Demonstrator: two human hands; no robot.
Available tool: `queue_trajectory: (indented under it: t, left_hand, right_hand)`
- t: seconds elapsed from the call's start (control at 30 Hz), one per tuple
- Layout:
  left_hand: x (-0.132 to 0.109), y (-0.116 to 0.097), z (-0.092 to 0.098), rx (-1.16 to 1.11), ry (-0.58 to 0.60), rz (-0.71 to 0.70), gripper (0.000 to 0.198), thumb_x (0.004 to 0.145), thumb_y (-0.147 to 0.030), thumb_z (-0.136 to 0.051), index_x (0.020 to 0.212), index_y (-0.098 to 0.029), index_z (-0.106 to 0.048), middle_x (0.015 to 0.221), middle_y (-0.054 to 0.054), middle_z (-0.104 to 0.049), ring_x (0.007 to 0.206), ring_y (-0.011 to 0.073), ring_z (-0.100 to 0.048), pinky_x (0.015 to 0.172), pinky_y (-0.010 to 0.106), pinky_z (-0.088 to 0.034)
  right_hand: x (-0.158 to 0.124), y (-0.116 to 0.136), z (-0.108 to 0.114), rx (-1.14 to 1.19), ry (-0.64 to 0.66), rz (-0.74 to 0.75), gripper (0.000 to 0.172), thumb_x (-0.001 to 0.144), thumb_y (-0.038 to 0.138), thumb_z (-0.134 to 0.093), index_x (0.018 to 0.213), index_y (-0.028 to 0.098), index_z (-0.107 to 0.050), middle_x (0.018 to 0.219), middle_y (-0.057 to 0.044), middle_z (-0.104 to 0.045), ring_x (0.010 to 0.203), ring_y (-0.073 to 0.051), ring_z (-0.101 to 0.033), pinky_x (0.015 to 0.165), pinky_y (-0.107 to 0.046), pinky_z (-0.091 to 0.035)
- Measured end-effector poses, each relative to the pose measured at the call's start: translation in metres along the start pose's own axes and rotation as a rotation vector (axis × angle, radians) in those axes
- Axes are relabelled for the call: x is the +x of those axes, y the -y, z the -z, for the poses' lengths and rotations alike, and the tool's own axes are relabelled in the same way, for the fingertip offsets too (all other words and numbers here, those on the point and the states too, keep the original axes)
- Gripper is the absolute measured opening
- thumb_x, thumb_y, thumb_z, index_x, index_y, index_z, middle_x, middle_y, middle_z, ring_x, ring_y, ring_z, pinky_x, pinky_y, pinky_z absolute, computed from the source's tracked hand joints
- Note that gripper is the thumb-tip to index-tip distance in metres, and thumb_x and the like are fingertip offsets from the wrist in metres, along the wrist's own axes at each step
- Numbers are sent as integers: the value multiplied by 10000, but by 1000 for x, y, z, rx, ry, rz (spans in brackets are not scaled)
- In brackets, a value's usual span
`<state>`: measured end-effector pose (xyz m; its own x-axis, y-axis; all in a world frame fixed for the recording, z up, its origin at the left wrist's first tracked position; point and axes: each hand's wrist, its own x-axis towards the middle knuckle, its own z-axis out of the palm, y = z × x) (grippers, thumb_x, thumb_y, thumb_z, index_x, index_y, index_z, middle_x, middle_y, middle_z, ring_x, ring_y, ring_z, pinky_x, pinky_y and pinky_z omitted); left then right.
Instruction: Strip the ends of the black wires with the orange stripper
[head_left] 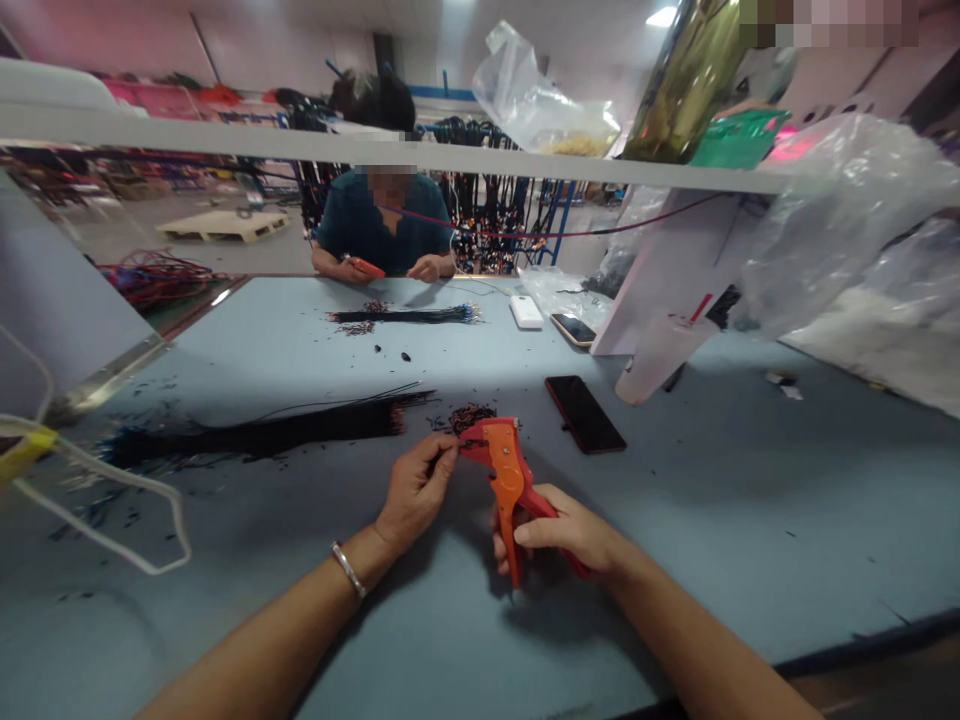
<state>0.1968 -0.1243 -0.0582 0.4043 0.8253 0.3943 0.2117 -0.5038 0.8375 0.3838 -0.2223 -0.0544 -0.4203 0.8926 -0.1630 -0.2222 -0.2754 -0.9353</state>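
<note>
My right hand (559, 530) is wrapped round the handles of an orange and red wire stripper (506, 470), its head pointing up and to the left. Close against the tool's jaws, my left hand (418, 488) pinches a thin black wire, mostly hidden by the fingers. Behind the tool's head lies a small heap of dark and reddish scraps (471, 415). A long bundle of black wires (277, 432) rests on the blue table (697, 520), left of my hands.
A black phone (585, 413) lies right of the tool, near a plastic cup (664, 350). Across the table, a person (386, 225) holds a red tool behind another wire bundle (409, 315). A white cord (176, 520) loops at left. A shelf (450, 155) crosses above.
</note>
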Motion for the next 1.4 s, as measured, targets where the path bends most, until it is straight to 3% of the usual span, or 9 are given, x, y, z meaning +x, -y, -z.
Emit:
queue_trajectory:
  t: [0.23, 0.87, 1.4]
  left_hand:
    - [0, 1, -1, -46, -61, -39, 202, 859, -323, -517, 786, -183, -644, 709, 11, -613, 672, 136, -541, 654, 229, -433]
    - [-3, -3, -1, -61, -72, -158, 187, 890, -255, -511, 773, -162, -623, 665, -15, -546, 617, 100, -487, 600, 191, -398]
    - [-4, -4, -2, -85, -43, -122, 196, 895, -265, -504, 791, -155, -628, 691, -4, -588, 637, 106, -513, 614, 200, -412]
  right_hand:
    - [-1, 2, -1, -22, -8, 33, 313, 706, 327, -709, 902, 98, -624, 768, -74, -662, 666, -173, -644, 606, -280, -501]
    - [-4, 5, 6, -109, 23, 44, 345, 717, 359, -729, 912, 104, -601, 784, -71, -636, 699, -181, -621, 631, -290, -500]
    - [-6, 8, 4, -108, 22, 42, 323, 710, 353, -728, 883, 118, -589, 773, -68, -630, 708, -185, -617, 657, -306, -500]
